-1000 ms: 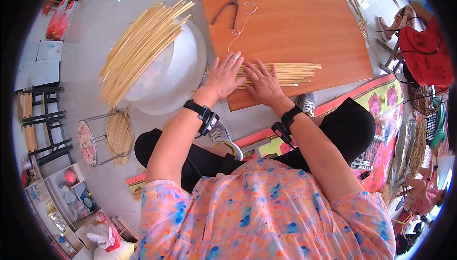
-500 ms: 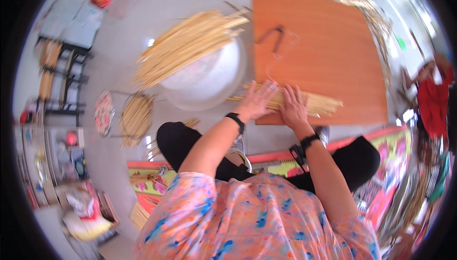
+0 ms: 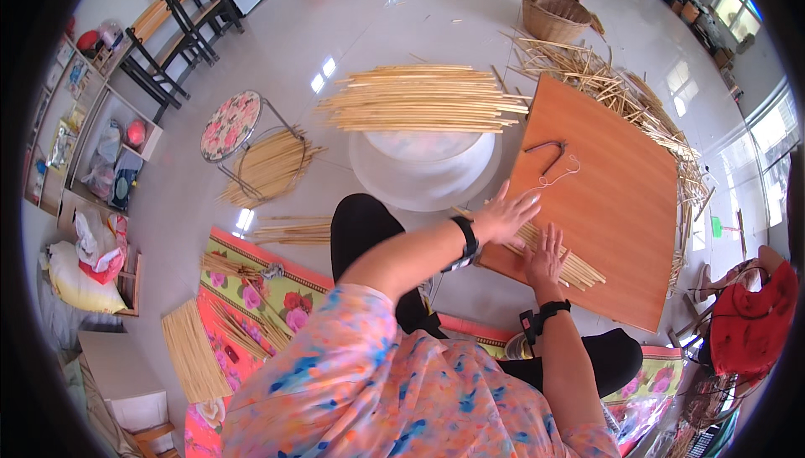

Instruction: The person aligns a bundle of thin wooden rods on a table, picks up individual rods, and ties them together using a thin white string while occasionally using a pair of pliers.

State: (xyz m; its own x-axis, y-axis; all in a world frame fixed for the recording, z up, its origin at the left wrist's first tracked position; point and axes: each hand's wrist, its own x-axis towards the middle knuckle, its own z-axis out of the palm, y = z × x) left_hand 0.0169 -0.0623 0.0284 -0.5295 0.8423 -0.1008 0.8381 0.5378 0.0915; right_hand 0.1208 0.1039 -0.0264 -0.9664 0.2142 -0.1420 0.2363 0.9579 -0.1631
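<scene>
A small bundle of straw-coloured stalks (image 3: 579, 271) lies across the near left part of an orange-brown wooden board (image 3: 625, 198). My left hand (image 3: 506, 216) rests over the bundle's left part, fingers stretched out and apart. Flat on the stalks beside it lies my right hand (image 3: 546, 258), its fingers also extended. Both hands hide the middle of the bundle. Farther up the board sits a dark V-shaped tool (image 3: 549, 153) beside a loose white thread (image 3: 560, 174). A thick layer of long stalks (image 3: 419, 99) lies on top of a white round tub (image 3: 419, 181) left of the board.
Loose stalks (image 3: 620, 89) are heaped behind the board, near a wicker basket (image 3: 553, 18). To the left stands a floral-topped stool (image 3: 231, 126) with stalks (image 3: 268, 169) by its legs. A patterned mat (image 3: 293, 286) carries more stalks; a red bag (image 3: 755, 315) is at far right.
The whole view has swung, so the board now appears tilted and farther right and more of the room shows. Both hands stay on the bundle with fingers spread.
</scene>
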